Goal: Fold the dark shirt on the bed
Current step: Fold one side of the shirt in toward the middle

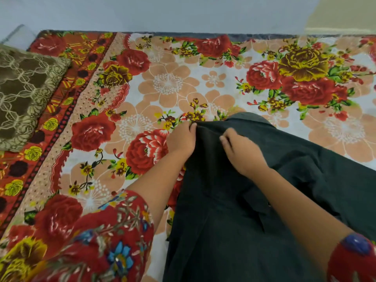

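Note:
The dark shirt (234,220) lies on the floral bed sheet (166,82), spreading from the middle of the bed toward the lower right. My left hand (181,139) pinches the shirt's far left edge between thumb and fingers. Just to its right, my right hand (242,153) rests on top of the fabric near the same far edge, its fingers curled into the cloth. Both forearms reach in from below, in red floral sleeves. The shirt's near end runs out of the frame's bottom.
A brown patterned cushion or folded blanket (24,94) lies at the bed's left edge. A pale wall (162,13) runs behind the bed's far edge. Bare sheet stretches across the far and left parts of the bed.

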